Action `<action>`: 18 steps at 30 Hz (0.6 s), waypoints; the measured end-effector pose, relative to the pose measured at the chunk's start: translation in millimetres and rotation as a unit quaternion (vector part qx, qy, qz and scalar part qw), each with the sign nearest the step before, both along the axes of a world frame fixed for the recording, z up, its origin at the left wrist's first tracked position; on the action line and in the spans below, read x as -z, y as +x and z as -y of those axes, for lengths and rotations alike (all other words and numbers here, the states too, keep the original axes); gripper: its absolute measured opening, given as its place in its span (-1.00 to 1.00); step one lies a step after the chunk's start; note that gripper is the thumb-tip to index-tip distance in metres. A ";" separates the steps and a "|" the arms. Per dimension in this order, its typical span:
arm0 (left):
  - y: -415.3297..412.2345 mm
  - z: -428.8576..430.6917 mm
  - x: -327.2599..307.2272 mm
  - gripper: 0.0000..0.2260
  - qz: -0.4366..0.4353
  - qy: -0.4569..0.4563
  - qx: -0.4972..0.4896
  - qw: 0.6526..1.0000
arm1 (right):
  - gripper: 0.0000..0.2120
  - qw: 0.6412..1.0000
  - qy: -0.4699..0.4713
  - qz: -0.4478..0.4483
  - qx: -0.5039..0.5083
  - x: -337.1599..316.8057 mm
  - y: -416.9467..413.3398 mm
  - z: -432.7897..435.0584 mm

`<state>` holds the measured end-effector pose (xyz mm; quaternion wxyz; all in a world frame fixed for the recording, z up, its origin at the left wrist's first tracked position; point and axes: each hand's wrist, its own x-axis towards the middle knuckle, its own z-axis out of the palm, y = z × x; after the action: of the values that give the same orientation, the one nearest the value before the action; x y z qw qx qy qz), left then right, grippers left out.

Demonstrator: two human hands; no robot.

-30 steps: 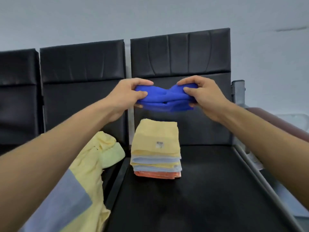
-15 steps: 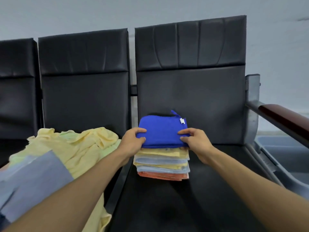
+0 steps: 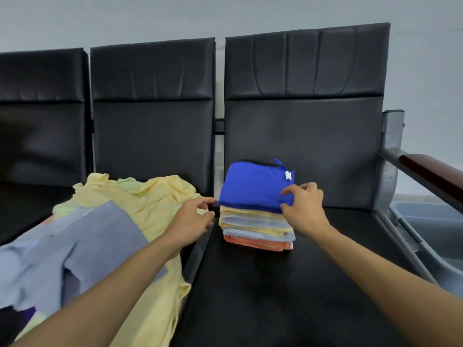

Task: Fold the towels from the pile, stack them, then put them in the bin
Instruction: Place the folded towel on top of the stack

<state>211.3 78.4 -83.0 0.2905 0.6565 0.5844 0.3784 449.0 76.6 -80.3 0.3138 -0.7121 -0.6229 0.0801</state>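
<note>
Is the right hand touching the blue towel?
Touching. The head view shows the right hand with its fingertips on top of the blue towel and its thumb against the towel's front edge, no gap between.

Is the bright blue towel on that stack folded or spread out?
Folded: the bright blue towel sits as a compact, layered rectangle matching the stack of folded towels beneath.

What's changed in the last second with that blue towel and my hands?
The blue towel came down from mid-air onto the stack. The left hand let go and drew left toward the pile. The right hand still pinches its corner. Stack and pile stayed put.
</note>
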 end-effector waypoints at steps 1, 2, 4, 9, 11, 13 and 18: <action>-10.4 8.3 -0.5 -0.72 0.005 -0.009 -0.001 1.000 | -0.67 1.000 0.013 0.026 -0.011 0.7 -6.5 4.7; -24.0 19.8 1.2 -0.76 0.016 -0.017 -0.001 1.000 | -0.68 0.998 0.021 0.048 -0.035 2.1 -17.1 11.0; -47.6 40.4 7.1 -0.78 0.020 -0.022 0.000 1.000 | -0.72 0.993 0.025 0.064 -0.096 2.2 -39.8 21.6; -104.8 81.4 33.0 -0.72 -0.112 0.099 -0.053 0.987 | -0.81 0.973 0.005 0.039 -0.226 -5.0 -112.8 45.2; -125.0 88.8 31.6 -0.74 -0.140 0.125 -0.076 0.979 | -0.81 0.965 -0.007 0.022 -0.261 -4.6 -145.5 51.4; -141.1 92.4 28.4 -0.77 -0.150 0.143 -0.119 0.971 | -0.77 0.957 -0.023 0.013 -0.288 -0.3 -175.7 51.5; -162.8 102.3 30.2 -0.74 -0.251 0.111 -0.150 0.950 | -0.54 0.943 -0.100 0.033 -0.316 30.7 -235.4 45.1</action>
<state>48.5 -23.8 -113.1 -0.0003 0.6629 0.6844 0.3035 213.6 31.5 -111.0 0.1785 -0.5089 -0.8146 0.2135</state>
